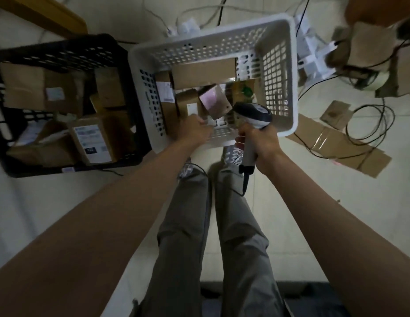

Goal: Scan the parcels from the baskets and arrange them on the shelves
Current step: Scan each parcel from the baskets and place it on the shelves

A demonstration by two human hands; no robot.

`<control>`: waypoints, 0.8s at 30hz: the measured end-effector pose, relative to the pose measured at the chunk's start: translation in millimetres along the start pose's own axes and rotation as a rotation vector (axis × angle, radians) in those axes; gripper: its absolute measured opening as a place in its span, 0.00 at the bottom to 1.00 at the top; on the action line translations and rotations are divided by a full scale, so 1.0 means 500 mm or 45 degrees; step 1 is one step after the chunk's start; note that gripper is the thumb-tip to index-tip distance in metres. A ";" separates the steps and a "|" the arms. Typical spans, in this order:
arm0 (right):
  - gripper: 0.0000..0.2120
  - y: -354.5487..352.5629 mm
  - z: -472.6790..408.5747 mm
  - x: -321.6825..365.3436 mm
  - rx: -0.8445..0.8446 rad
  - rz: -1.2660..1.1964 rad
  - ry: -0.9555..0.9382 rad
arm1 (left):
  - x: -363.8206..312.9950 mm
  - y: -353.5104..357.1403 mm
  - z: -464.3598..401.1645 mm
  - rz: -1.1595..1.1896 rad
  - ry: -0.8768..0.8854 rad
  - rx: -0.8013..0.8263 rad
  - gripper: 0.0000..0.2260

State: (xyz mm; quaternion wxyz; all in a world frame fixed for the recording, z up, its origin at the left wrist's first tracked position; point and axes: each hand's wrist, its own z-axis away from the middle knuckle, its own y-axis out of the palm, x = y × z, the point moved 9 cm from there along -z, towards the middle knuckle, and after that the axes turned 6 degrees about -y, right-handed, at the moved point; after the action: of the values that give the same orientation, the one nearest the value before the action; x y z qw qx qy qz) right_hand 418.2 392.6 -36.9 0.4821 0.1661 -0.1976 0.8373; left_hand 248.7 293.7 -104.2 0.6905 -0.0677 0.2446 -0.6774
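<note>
— Where are the parcels?

— In the white basket [288, 72]; I reach my left hand [194, 131] in, fingers curled on a small box [188, 106], I think.

— And the right hand [261, 145]?

— It grips the scanner [254, 115], aimed into the basket, ready to scan.

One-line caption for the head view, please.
Right hand holds scanner; left hand reaches into white basket of parcels.

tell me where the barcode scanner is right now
In the head view, the barcode scanner is gripped in the right hand, its head over the near right corner of the white basket.
</note>
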 end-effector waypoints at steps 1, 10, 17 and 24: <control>0.03 -0.002 -0.030 -0.011 -0.005 -0.026 0.012 | 0.000 0.019 -0.031 0.065 -0.084 -0.019 0.08; 0.05 -0.019 -0.230 -0.108 0.031 -0.069 0.058 | -0.012 0.187 -0.256 0.465 -0.533 -0.055 0.36; 0.02 -0.014 -0.287 -0.147 0.094 -0.015 0.053 | 0.017 0.231 -0.346 0.359 -0.705 -0.216 0.53; 0.01 -0.011 -0.286 -0.156 0.078 -0.018 0.071 | 0.030 0.226 -0.350 0.491 -0.709 -0.358 0.52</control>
State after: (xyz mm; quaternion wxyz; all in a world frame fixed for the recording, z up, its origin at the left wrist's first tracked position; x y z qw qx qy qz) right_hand 447.9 407.4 -196.3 0.4879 0.1588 -0.1573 0.8438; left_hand 275.1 329.0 -308.6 0.8297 -0.2963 0.1462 -0.4500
